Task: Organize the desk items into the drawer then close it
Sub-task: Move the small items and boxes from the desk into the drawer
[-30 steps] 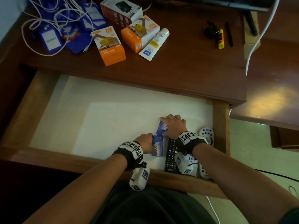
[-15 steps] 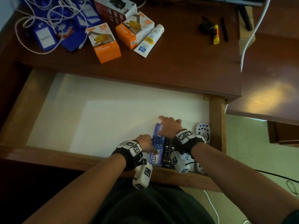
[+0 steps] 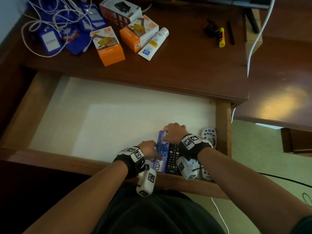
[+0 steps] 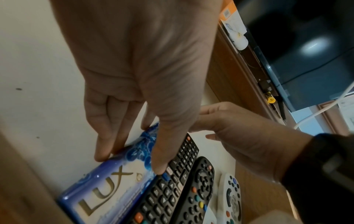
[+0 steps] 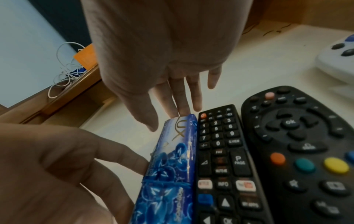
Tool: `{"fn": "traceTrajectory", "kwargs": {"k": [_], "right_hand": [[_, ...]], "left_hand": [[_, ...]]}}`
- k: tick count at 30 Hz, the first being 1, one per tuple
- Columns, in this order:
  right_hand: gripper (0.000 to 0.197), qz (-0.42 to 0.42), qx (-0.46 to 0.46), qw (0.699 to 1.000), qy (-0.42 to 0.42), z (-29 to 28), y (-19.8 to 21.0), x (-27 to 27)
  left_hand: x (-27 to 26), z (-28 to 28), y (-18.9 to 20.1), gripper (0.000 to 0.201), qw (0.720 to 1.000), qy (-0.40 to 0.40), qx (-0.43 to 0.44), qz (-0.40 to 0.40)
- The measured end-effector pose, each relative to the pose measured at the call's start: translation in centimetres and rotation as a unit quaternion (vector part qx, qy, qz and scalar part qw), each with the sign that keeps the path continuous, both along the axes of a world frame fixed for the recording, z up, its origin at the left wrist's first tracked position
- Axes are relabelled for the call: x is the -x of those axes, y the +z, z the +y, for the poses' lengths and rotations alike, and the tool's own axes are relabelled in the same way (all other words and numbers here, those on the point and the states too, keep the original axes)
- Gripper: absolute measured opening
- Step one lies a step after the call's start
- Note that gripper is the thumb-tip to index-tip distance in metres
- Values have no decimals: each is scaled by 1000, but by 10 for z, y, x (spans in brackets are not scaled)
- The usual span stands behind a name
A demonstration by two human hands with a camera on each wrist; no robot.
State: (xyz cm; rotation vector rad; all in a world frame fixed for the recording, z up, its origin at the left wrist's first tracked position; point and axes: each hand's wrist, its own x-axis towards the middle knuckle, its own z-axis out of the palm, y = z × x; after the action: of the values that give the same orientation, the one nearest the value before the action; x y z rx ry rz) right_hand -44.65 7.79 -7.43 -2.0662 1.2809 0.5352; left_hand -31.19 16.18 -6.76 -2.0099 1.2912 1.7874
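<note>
A blue Lux soap pack lies lengthwise in the open drawer, pressed against a slim black remote. My left hand pinches the pack across its width, fingers on its left edge and thumb by the remote. My right hand has straight fingers touching the pack's far end. A rounder black remote and a white remote lie further right.
On the desk top stand two orange charger boxes, a red-and-white box, a white tube, blue badge holders tangled with white cable, a yellow marker and a black pen. The drawer's white floor is bare to the left.
The soap pack, slanted a second ago, now lies straight along the black remote. Both hands have stayed on it and shifted slightly with it.
</note>
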Motion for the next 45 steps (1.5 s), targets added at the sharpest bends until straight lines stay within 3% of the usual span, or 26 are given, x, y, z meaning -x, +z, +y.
{"fn": "traceTrajectory", "kwargs": {"k": [5, 8, 12, 16, 21, 29, 33, 35, 41, 45], "right_hand": [[52, -52, -24, 995, -84, 1, 7, 10], [46, -84, -9, 990, -110, -2, 17, 19], [31, -116, 0, 980, -160, -16, 37, 34], [25, -173, 24, 945, -278, -32, 63, 49], [9, -230, 97, 900, -357, -56, 93, 58], [33, -232, 196, 857, -417, -116, 121, 67], [25, -242, 214, 821, -470, -155, 118, 70], [20, -237, 227, 821, -467, -181, 116, 73], [62, -141, 235, 845, -459, -266, 113, 92], [62, -114, 226, 853, -456, -311, 106, 99]], "left_hand": [[-6, -2, -2, 75, 1000, 15, 7, -17], [-12, -14, 5, 66, 996, -24, 63, -53], [-19, -45, 25, 45, 991, -23, 132, -6], [-26, -82, 44, 27, 978, 28, 203, 48], [-23, -137, 70, 10, 951, 43, 291, 92], [13, -247, 111, 11, 914, -51, 398, 54], [40, -302, 113, 20, 899, -104, 425, 2], [51, -331, 112, 28, 893, -109, 436, -28], [78, -408, 111, 48, 888, -43, 454, -53], [91, -440, 103, 59, 874, -85, 472, -83]]}}
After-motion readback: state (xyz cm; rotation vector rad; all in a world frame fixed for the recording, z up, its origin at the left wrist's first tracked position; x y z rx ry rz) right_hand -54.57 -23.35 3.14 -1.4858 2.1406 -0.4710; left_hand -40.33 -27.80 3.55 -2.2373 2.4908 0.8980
